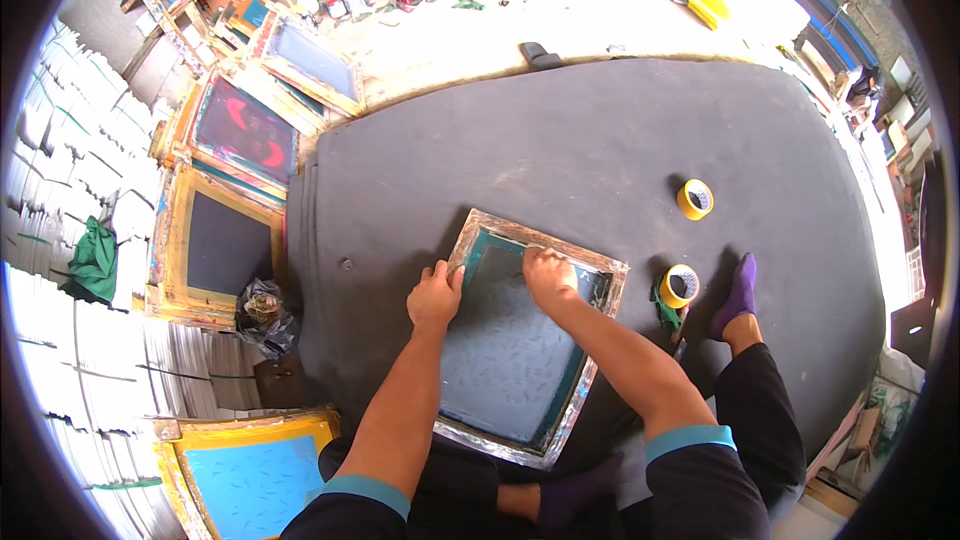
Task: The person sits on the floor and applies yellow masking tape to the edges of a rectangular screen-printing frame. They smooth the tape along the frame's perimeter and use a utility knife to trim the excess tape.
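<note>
One screen [515, 340]: worn wooden frame [545, 238], teal-edged grey mesh [490, 380] | left grip [435, 295], right grip [550, 277]: both curled, hold unclear

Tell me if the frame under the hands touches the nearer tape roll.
Apart: the head view shows a strip of dark surface between the frame and the nearer tape roll.

Left hand [435, 297] grips the screen [510, 370] at its left edge. Right hand [550, 278] is over its upper part. Two tape rolls [683, 204] lie to the right.
</note>
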Demonstrator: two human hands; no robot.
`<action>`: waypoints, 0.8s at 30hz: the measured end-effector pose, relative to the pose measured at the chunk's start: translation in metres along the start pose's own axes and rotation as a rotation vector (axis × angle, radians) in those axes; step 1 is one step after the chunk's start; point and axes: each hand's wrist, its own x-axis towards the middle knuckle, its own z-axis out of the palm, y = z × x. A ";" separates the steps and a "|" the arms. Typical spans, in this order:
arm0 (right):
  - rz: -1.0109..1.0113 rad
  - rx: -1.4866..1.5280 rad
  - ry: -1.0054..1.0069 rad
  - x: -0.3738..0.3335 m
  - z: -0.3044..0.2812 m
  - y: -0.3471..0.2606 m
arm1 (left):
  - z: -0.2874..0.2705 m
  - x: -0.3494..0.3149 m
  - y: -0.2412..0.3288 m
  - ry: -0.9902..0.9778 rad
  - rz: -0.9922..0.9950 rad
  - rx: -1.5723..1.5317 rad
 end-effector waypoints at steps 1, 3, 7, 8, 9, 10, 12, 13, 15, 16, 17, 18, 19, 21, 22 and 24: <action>0.013 -0.001 -0.030 -0.011 0.003 0.014 | -0.001 0.000 0.002 -0.014 -0.004 -0.004; 0.045 0.033 -0.074 -0.039 0.000 0.037 | -0.003 0.001 0.006 -0.033 -0.017 0.003; 0.149 0.130 -0.154 -0.113 -0.046 0.064 | -0.003 -0.001 0.005 -0.058 -0.057 0.030; 0.179 0.146 -0.184 -0.127 -0.049 0.067 | -0.005 -0.001 0.003 -0.061 -0.066 0.038; 0.198 0.139 -0.173 -0.138 -0.045 0.073 | -0.006 -0.001 0.003 -0.063 -0.070 0.044; 0.217 0.131 -0.159 -0.150 -0.040 0.080 | -0.008 -0.001 0.001 -0.077 -0.080 0.033; 0.252 0.181 -0.059 -0.174 -0.015 0.100 | -0.010 -0.001 0.002 -0.086 -0.082 0.020; 0.328 0.301 -0.029 -0.177 -0.003 0.101 | -0.011 0.000 0.004 -0.088 -0.082 0.017; 0.480 0.541 0.036 -0.181 0.020 0.105 | -0.009 -0.001 0.009 -0.077 -0.061 0.016; 0.565 0.670 0.048 -0.180 0.026 0.097 | -0.006 -0.001 0.011 -0.063 -0.049 0.020; 0.659 0.718 0.027 -0.176 0.031 0.090 | -0.004 -0.001 0.014 -0.050 -0.038 0.023; 0.658 0.733 -0.018 -0.171 0.033 0.082 | -0.006 -0.001 0.013 -0.053 -0.037 0.020; 0.657 0.747 -0.064 -0.167 0.039 0.079 | -0.006 0.000 0.014 -0.048 -0.041 0.021; 0.625 0.773 -0.087 -0.152 0.046 0.081 | -0.008 0.001 0.009 -0.035 -0.064 0.033; 0.608 0.783 -0.102 -0.144 0.047 0.083 | -0.008 0.000 0.004 -0.007 -0.098 0.025; 0.556 0.804 -0.069 -0.122 0.046 0.087 | -0.008 0.001 -0.005 0.048 -0.168 0.008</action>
